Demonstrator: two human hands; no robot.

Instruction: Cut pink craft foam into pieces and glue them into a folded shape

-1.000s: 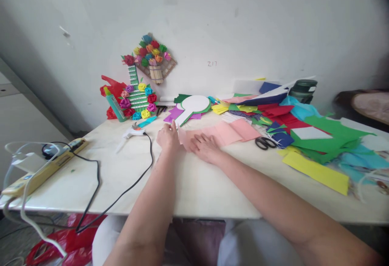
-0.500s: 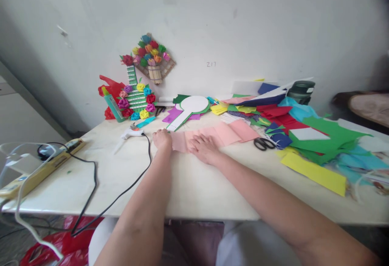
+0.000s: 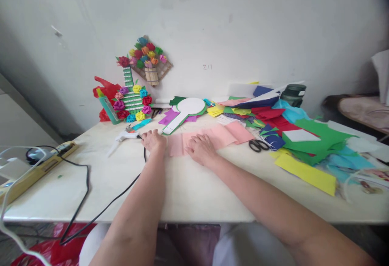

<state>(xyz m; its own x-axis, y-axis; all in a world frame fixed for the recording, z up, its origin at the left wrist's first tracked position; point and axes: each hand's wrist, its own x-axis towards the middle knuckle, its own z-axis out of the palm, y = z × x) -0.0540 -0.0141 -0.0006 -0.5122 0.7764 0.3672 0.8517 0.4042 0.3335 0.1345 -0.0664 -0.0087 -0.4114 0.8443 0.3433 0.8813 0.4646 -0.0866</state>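
A strip of pink crepe paper [image 3: 223, 135] with fold lines lies across the middle of the table. My right hand [image 3: 200, 148] rests flat on it, fingers spread. At the strip's left end is my left hand [image 3: 154, 141], palm down with its fingers apart; whether it still touches the paper is hidden under the palm. Just left of those fingers lies a white hot glue gun [image 3: 126, 135], its black cord running behind my left wrist. Behind the strip is a white round board with a handle and green edging [image 3: 191, 106].
Black-handled scissors [image 3: 259, 145] lie right of the strip, near heaped coloured paper [image 3: 316, 136] and a yellow sheet [image 3: 305, 173]. A green glue bottle [image 3: 108, 110] and a flower-covered craft [image 3: 133, 102] stand back left. A power strip [image 3: 36, 173] with cables lies at the left edge.
My left hand has shifted slightly left, closer to the glue gun, and its fingers have spread. My right hand stays on the pink paper. The view has turned slightly right.
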